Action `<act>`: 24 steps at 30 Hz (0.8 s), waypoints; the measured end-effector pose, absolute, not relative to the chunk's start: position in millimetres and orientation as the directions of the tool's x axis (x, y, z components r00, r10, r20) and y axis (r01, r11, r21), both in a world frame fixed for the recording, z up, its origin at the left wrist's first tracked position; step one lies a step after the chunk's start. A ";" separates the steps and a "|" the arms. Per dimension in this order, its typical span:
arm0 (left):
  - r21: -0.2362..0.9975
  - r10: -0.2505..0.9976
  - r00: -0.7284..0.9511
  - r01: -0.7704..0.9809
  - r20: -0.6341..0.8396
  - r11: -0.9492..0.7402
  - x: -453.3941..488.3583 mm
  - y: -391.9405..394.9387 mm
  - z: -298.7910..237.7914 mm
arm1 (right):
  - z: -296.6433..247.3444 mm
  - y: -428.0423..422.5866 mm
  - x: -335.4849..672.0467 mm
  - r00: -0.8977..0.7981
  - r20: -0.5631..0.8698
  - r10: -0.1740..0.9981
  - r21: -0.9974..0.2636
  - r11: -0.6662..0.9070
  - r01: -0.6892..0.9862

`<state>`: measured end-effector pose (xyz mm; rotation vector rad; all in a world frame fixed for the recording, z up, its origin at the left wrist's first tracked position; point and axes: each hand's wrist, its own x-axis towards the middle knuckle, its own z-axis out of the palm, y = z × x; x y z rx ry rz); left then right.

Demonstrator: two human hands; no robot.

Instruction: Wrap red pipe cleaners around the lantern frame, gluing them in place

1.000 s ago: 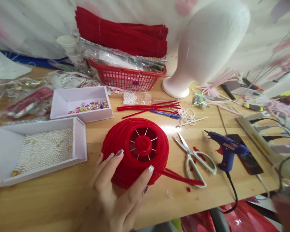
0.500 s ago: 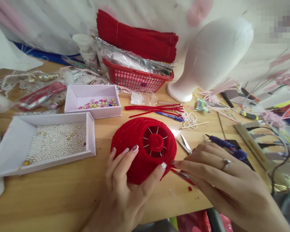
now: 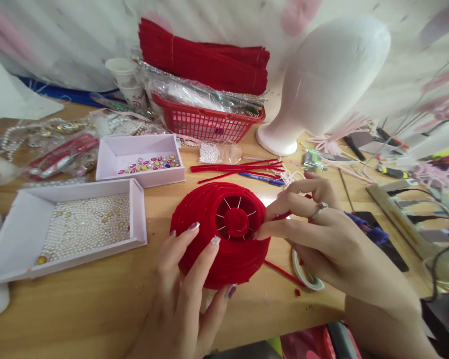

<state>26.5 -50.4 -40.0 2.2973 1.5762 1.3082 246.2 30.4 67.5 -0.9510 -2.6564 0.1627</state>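
Observation:
A round red lantern-shaped form (image 3: 213,244), wound from fuzzy red pipe cleaner over white spokes, lies on the wooden table (image 3: 78,299). My left hand (image 3: 187,289) cups its near side, fingers wrapped on the shell. My right hand (image 3: 314,234) wears a ring and pinches the red pipe cleaner strand (image 3: 282,271) at the form's right rim. The strand's loose tail trails down to the right on the table. Scissors (image 3: 307,271) lie partly hidden under my right hand.
Two pale trays hold pearls (image 3: 82,227) and coloured gems (image 3: 149,162). A red basket (image 3: 209,122) carries red pipe cleaner bundles. A white foam head (image 3: 322,75) stands behind. Loose red stems and a blue pen (image 3: 262,178) lie mid-table; a blue glue gun (image 3: 370,232) sits right.
My right hand came in from the lower right, crossed over the scissors and glue gun, and pinched the strand at the form's rim. My left hand's thumb slid lower on the shell.

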 end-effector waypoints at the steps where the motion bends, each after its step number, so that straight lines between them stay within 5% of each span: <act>1: 0.471 0.794 0.119 0.749 0.596 -0.466 24.4 -49.2 -38.7 | 66.2 31.7 246.0 -0.735 0.255 0.629 -0.223 0.777 0.588; 24: 0.457 0.752 0.140 0.718 0.644 -0.525 16.0 -41.5 -46.6 | 15.6 44.5 251.2 -0.642 0.437 0.630 -0.555 0.751 0.359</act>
